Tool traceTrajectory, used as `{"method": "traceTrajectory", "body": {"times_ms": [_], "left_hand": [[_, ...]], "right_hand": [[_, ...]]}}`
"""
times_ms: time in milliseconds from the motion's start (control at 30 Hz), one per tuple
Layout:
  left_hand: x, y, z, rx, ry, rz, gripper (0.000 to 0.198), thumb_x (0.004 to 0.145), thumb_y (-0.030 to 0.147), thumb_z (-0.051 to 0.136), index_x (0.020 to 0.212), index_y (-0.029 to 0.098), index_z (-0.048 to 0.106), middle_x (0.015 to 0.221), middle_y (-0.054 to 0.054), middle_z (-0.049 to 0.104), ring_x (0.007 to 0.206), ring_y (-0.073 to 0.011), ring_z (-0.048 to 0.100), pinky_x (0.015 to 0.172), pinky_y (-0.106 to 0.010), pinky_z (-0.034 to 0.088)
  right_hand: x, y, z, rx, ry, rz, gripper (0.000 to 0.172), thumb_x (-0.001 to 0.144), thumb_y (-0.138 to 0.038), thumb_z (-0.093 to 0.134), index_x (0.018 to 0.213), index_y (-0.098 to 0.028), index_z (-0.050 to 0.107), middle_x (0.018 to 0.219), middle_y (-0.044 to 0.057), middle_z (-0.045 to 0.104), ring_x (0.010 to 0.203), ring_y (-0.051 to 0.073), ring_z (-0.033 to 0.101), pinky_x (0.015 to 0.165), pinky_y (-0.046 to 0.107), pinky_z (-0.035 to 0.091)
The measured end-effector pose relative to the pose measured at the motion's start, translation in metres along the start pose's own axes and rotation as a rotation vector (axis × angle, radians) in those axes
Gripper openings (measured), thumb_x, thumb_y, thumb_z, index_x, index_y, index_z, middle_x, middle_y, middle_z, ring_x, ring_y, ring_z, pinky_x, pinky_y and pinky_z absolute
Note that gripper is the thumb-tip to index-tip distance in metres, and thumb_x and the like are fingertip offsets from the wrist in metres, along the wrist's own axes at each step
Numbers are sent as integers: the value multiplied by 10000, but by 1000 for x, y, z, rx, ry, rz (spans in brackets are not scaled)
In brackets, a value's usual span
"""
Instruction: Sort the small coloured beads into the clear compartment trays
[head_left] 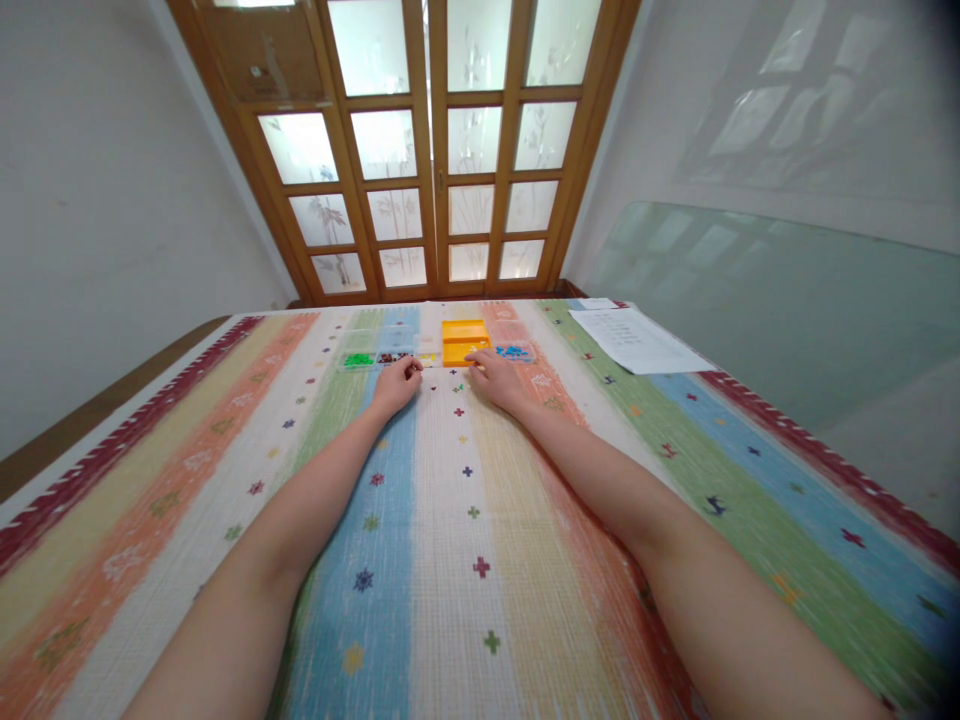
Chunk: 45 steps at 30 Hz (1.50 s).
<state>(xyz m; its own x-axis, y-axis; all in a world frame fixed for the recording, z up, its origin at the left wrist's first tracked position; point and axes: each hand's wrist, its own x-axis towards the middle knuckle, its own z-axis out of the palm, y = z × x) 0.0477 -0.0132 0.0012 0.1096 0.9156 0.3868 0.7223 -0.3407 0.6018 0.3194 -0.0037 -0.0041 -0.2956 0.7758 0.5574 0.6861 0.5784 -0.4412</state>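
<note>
Both my arms reach far out over a striped, colourful cloth (pixel 450 520). My left hand (pixel 397 382) lies curled, fingers pinched together, just in front of a clear box with dark beads (pixel 393 357); what the pinch holds is too small to see. My right hand (pixel 491 375) rests with fingers stretched toward the front edge of an orange tray (pixel 463 341), its fingertips touching the tray's near rim. A clear box of green beads (pixel 358 359) sits left of the dark one, and a box of blue beads (pixel 514 352) lies right of the tray.
A white printed sheet (pixel 634 338) lies at the far right of the cloth. Behind the cloth stands a wooden door with frosted glass panes (pixel 431 150). A pale wall is on the left, a glass panel (pixel 787 310) leans on the right.
</note>
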Motion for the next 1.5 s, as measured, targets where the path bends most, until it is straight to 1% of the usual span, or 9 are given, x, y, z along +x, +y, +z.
{"method": "traceTrajectory", "body": {"times_ms": [100,233,400,500,700,967,1133,1333,1500], "left_hand": [[7,-14,0,-139,95,-77,247,898,189,547,1067,191,727,877,-43,748,799,-191,665,765,-305,505],[16,-34,0,-343,177,-211,390,925,204,511,1281,182,670,1123,-86,774,749,-159,673,725,-292,548],[18,-41,-3,-403,172,-302,596,948,182,476,1541,239,498,1300,-80,738,662,-119,645,692,-275,556],[15,-34,-3,-320,114,-248,593,951,167,476,1541,221,508,1270,-80,749,687,-129,661,744,-288,568],[3,-10,-5,-16,-62,25,391,948,172,540,1290,210,726,1211,-75,767,969,-211,704,972,-362,548],[-2,2,-2,112,-218,332,293,979,225,527,1110,201,789,1156,-95,765,1113,-251,671,1059,-422,501],[-2,2,-3,121,-230,339,285,964,217,544,1106,214,791,1163,-86,763,1114,-248,662,1071,-429,491],[-2,5,-4,117,-258,344,274,970,231,549,1085,223,797,1147,-83,761,1103,-251,656,1065,-429,489],[-3,5,-4,123,-195,366,263,974,245,564,1103,208,790,1158,-96,750,1140,-267,629,1086,-457,462]], "right_hand": [[0,-3,-3,-14,-24,1,248,990,-147,569,1174,-196,728,1210,106,730,1138,236,653,1005,362,493],[1,-5,-5,-29,-88,15,212,997,-162,573,1115,-193,747,1152,97,759,1061,231,677,945,338,493],[2,-6,-4,-63,-147,24,193,1008,-191,569,1058,-202,754,1127,91,771,1028,225,677,897,315,472],[2,-6,-4,-79,-140,30,204,1001,-176,546,1037,-193,746,1112,92,770,1010,222,669,877,307,456],[1,-8,-8,-118,-200,1,134,915,-146,580,917,-184,708,983,84,737,924,214,632,814,301,432],[0,-11,-7,-205,-241,-67,83,897,-197,641,846,-213,704,956,90,691,898,233,604,796,332,457],[1,-12,-8,-173,-240,-57,92,912,-183,634,868,-212,711,952,84,714,898,231,624,792,325,464],[1,-12,-7,-71,-138,96,124,977,-245,592,965,-205,709,937,65,750,794,204,623,730,294,433],[3,-4,-3,8,-48,82,174,944,-149,531,969,-199,696,963,63,746,841,202,631,748,286,447]]}}
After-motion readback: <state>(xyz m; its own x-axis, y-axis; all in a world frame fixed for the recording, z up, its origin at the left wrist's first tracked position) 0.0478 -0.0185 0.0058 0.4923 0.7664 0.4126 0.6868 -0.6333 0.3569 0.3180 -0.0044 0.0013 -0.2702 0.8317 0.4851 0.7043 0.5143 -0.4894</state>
